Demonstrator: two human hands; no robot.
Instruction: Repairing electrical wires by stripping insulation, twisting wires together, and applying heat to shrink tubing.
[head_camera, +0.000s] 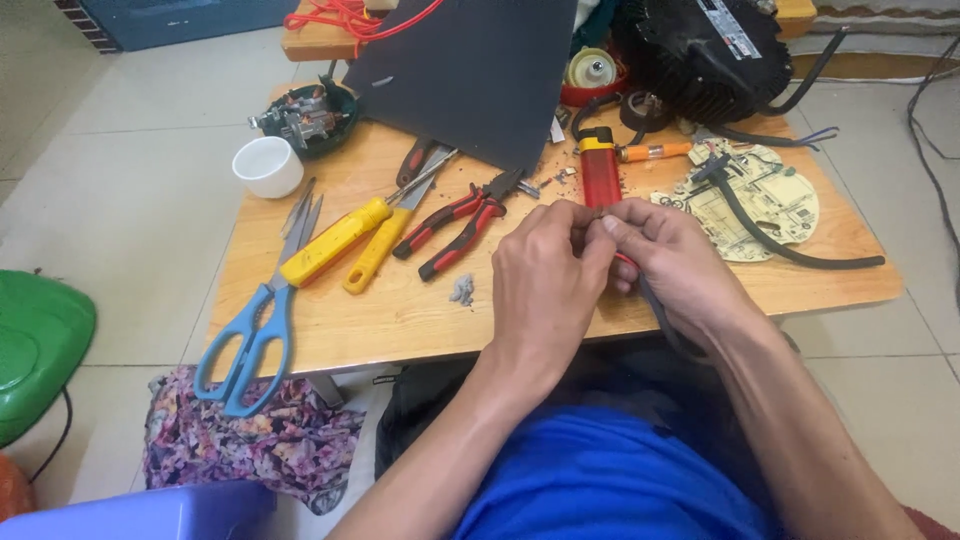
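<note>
My left hand (545, 275) and my right hand (672, 265) meet fingertip to fingertip over the near edge of a small wooden table (400, 310). Between them they pinch a thin red wire end (626, 262), and a dark cable (660, 315) runs down from my right hand toward my lap. A red lighter (600, 170) lies just beyond my fingers. Red-handled pliers (455, 225) lie to the left of my left hand.
Two yellow-handled screwdrivers (335, 245), blue-handled scissors (250, 340) and a white cup (268, 165) sit on the left. A round circuit board (775, 205), a black motor housing (700, 55) and a dark panel (470, 70) stand behind. A green stool (35, 345) is at the far left.
</note>
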